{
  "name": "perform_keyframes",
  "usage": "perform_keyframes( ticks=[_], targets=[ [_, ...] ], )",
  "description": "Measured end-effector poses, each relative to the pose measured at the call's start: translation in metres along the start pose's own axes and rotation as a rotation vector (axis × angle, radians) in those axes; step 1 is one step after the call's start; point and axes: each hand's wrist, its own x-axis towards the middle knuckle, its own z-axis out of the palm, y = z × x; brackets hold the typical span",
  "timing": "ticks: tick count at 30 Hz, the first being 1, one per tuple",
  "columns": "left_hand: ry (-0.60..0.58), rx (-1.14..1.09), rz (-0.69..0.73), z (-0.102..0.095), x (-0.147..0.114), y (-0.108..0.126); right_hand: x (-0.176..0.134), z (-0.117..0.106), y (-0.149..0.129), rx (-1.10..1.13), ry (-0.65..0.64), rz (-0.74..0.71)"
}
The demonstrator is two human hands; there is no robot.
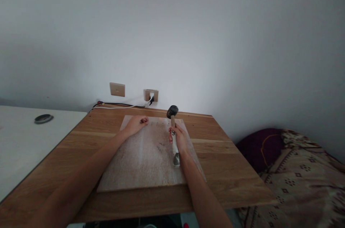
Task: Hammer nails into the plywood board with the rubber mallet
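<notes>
In the head view, a hammer (pixel 175 148) with a dark, rounded head and a paint-marked wooden handle is in my right hand (pixel 180 137). My fingers wrap the upper handle, and the head points away from me. My left hand (pixel 137 124) rests at the far left part of a pale wooden board (pixel 134 165), its fingers curled together; what they hold, if anything, cannot be made out. A few small nails (pixel 161 145) lie on the board between my hands. Faint thin marks or nails near the board's far edge are too small to tell apart.
The board lies on a brown wooden table (pixel 223 174) against a wall. A power outlet (pixel 151 95) with plugged-in cables (pixel 118 106) is behind it. On the left, a white surface (pixel 21 142) carries a dark round lid-like object (pixel 44 119). Patterned bedding (pixel 299 188) is at right.
</notes>
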Motion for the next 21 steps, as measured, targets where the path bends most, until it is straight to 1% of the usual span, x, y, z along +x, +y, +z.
perform_keyframes(
  ticks=[3, 8, 12, 15, 19, 21],
  targets=[
    [0.023, 0.040, 0.019, -0.0017, -0.0020, 0.0043, -0.0014, 0.0010, -0.0015, 0.007, 0.003, -0.011],
    [-0.011, 0.017, 0.016, -0.0028, -0.0033, 0.0070, -0.0026, 0.0022, -0.0036, -0.004, -0.007, 0.013],
    [-0.010, 0.021, 0.024, -0.0013, -0.0026, 0.0066, -0.0018, 0.0027, -0.0033, 0.016, -0.007, -0.004],
    [-0.021, 0.004, 0.007, 0.0001, -0.0027, 0.0064, -0.0011, 0.0022, -0.0019, 0.019, -0.029, -0.001],
    [0.003, -0.032, -0.024, 0.0019, -0.0029, 0.0040, -0.0015, 0.0020, -0.0009, 0.012, -0.050, 0.004],
    [-0.006, -0.065, -0.037, 0.0028, -0.0027, 0.0019, -0.0020, 0.0045, -0.0011, 0.000, -0.073, 0.004]
  ],
)
